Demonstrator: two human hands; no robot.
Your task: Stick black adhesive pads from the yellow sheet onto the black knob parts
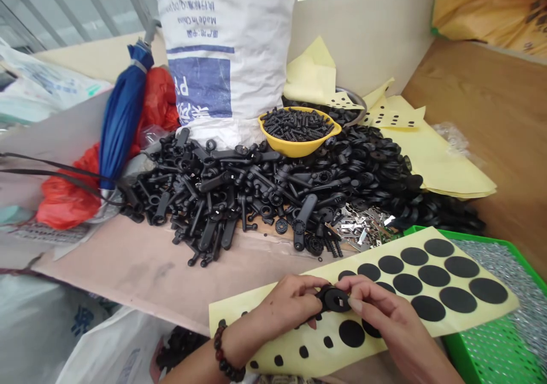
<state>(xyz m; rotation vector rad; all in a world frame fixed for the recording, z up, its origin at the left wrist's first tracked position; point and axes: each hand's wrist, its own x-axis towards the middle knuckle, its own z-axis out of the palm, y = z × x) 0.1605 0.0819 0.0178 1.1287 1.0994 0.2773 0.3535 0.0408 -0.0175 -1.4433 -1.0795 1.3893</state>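
Observation:
Between my two hands is a black plastic part [335,299] with a round disc end and a small shiny spot. My left hand [287,303] is closed on its left side, fingers wrapped round it. At the disc's right edge, the thumb and fingertips of my right hand [382,307] are pinched together. Under both hands lies a pale yellow sticker sheet [305,367] with round black stickers [431,276] and smaller black dots. My forearms and hands cover part of the sheet.
Behind the sheet spreads a pile of black plastic parts [209,187]. A yellow bowl [294,147] of black screws stands on it. Silvery metal clips [363,227] lie nearby. A green basket [491,352] is at right; a white sack [252,42] and blue umbrella [123,119] stand behind.

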